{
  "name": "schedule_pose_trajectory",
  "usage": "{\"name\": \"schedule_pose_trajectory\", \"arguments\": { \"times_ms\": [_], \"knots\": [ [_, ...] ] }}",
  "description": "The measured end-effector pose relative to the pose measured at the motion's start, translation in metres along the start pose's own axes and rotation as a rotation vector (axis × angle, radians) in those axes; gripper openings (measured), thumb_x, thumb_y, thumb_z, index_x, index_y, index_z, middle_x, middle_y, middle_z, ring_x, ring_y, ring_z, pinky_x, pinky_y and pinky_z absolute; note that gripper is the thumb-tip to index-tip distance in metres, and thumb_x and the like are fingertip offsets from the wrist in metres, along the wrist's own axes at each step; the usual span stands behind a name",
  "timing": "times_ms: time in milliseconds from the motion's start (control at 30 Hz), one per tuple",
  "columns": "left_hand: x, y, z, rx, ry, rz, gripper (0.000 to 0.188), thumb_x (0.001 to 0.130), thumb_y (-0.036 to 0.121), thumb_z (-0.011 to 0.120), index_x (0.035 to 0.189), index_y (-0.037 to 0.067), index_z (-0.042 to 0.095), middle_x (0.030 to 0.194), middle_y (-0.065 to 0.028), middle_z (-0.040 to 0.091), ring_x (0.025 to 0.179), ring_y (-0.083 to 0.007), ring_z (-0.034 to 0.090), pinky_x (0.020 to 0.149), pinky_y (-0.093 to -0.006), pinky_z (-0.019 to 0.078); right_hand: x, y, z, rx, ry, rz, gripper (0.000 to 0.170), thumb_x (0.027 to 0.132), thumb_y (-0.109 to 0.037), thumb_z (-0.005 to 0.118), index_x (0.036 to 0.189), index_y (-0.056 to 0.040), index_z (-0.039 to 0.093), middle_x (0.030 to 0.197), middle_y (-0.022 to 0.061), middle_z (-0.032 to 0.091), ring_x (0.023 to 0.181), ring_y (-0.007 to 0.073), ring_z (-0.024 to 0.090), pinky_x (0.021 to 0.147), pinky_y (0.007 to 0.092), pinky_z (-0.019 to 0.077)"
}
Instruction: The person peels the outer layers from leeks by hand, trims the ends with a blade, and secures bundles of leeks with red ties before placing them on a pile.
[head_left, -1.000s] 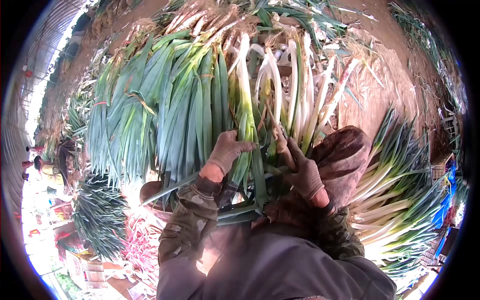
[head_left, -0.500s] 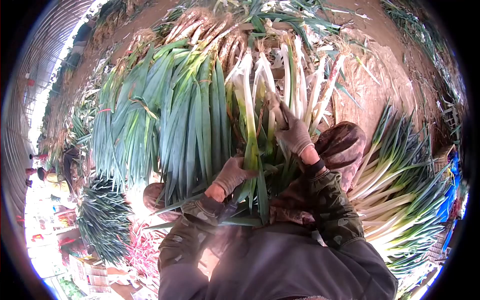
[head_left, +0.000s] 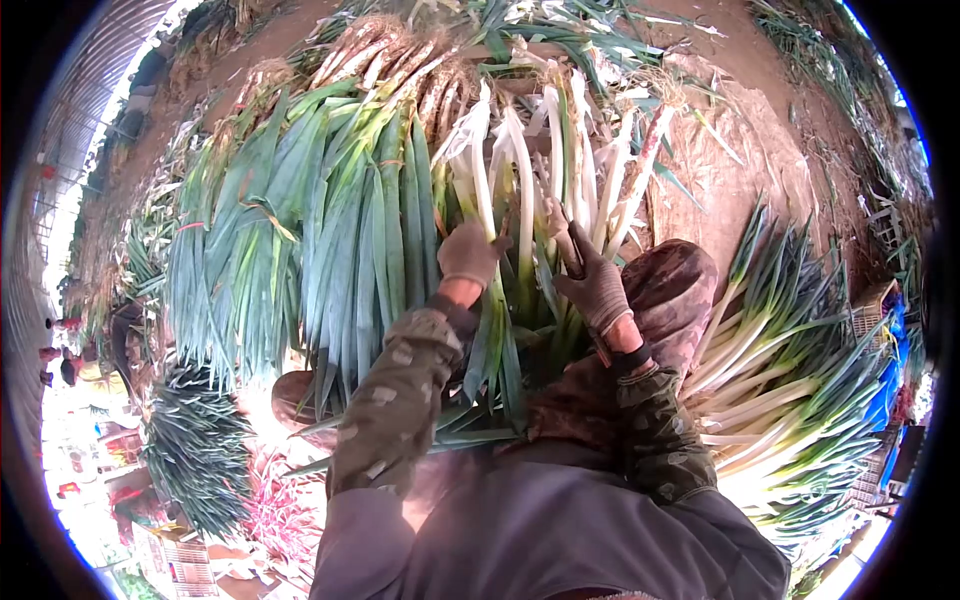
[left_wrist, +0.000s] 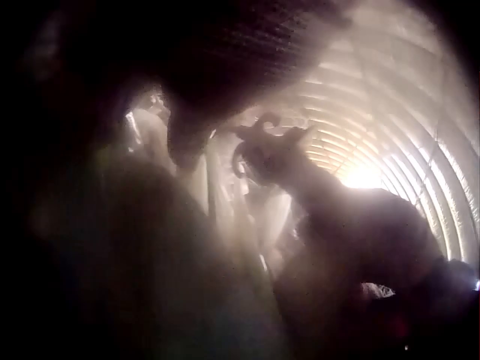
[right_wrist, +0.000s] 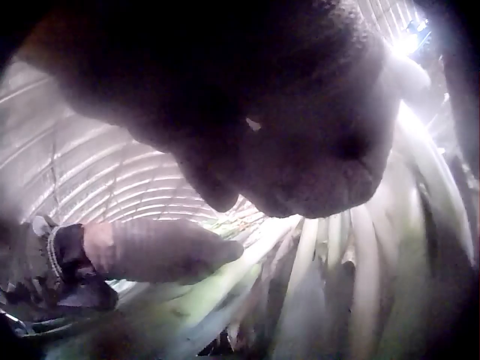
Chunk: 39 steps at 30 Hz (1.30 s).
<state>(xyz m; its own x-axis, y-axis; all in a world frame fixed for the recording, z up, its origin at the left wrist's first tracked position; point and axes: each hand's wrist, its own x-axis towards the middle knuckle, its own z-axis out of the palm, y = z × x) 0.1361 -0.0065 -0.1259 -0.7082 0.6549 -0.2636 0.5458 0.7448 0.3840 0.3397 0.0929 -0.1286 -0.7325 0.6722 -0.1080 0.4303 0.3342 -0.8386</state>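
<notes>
The gloved left hand (head_left: 470, 255) grips a leek (head_left: 483, 185) where white stalk meets green leaf, its thumb lying across the stalk; the leaves hang below. In the right wrist view this left hand (right_wrist: 165, 251) lies along a leek. To its right, the gloved right hand (head_left: 597, 290) holds a slim brown tool, whose end (head_left: 602, 350) shows below the palm; its upper part is hard to tell from the fingers. Another leek (head_left: 522, 190) stands between the hands, with several peeled white stalks (head_left: 585, 150) beyond. The left wrist view is dark and blurred.
A thick row of green leeks (head_left: 350, 230) lies at the left, roots away from the person. Trimmed leeks (head_left: 765, 385) fan out at the right beside a bent knee (head_left: 675, 290). A dark green pile (head_left: 195, 450) lies lower left, near crates (head_left: 185, 565).
The left hand has moved up the leek from its leaves to the stalk. The right hand rose toward the white stalks, then came slightly back down. The whole head view has shifted slightly.
</notes>
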Motion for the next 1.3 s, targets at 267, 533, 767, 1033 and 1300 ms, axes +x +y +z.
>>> {"name": "schedule_pose_trajectory", "arguments": {
  "times_ms": [267,533,767,1033,1300],
  "knots": [
    [0.033,0.006,0.007,-0.315,0.101,0.069,0.049,0.075,0.031,0.074,0.109,-0.001,0.059,0.089,-0.0207,0.070,0.086,-0.0377,0.070,0.078,-0.0453,0.0557,-0.017,-0.007,-0.026,0.204,-0.021,0.077,0.088,0.074,-0.001,0.072,0.152,0.0005,0.031,0.119,0.0155,0.065,0.108,0.0142,0.060,0.094,0.0257,0.0455],
    [0.037,0.049,0.046,-0.259,0.109,0.175,0.042,0.077,0.017,0.070,0.112,0.000,0.053,0.092,-0.0209,0.069,0.086,-0.0395,0.069,0.083,-0.0456,0.0539,0.006,0.003,-0.033,0.519,0.124,0.056,0.085,0.074,0.011,0.067,0.151,0.0056,0.031,0.128,0.0066,0.059,0.114,0.0094,0.052,0.095,0.0203,0.0423],
    [0.033,0.054,0.045,-0.149,0.075,0.161,0.048,0.078,0.021,0.074,0.115,0.002,0.050,0.095,-0.0215,0.068,0.089,-0.0389,0.068,0.084,-0.0483,0.0529,-0.004,0.005,-0.039,0.202,0.008,0.028,0.088,0.073,-0.001,0.072,0.152,0.0010,0.033,0.097,0.0127,0.064,0.092,0.0120,0.060,0.080,0.0222,0.0465],
    [0.050,0.062,0.039,-0.038,-0.084,0.081,0.055,0.078,0.020,0.077,0.120,-0.002,0.049,0.104,-0.0247,0.066,0.098,-0.0392,0.067,0.090,-0.0471,0.0526,0.033,0.014,-0.029,0.603,0.042,0.097,0.089,0.074,0.002,0.071,0.154,-0.0024,0.030,0.117,0.0149,0.065,0.107,0.0134,0.059,0.091,0.0257,0.0465],
    [0.091,0.072,0.036,-0.090,-0.111,-0.107,0.055,0.070,0.025,0.082,0.114,-0.001,0.065,0.109,-0.0248,0.069,0.104,-0.0388,0.068,0.089,-0.0434,0.0554,0.013,0.025,-0.026,0.387,0.087,0.001,0.088,0.074,-0.002,0.074,0.152,-0.0013,0.033,0.122,0.0194,0.064,0.113,0.0182,0.059,0.098,0.0281,0.0451]
  ]
}}
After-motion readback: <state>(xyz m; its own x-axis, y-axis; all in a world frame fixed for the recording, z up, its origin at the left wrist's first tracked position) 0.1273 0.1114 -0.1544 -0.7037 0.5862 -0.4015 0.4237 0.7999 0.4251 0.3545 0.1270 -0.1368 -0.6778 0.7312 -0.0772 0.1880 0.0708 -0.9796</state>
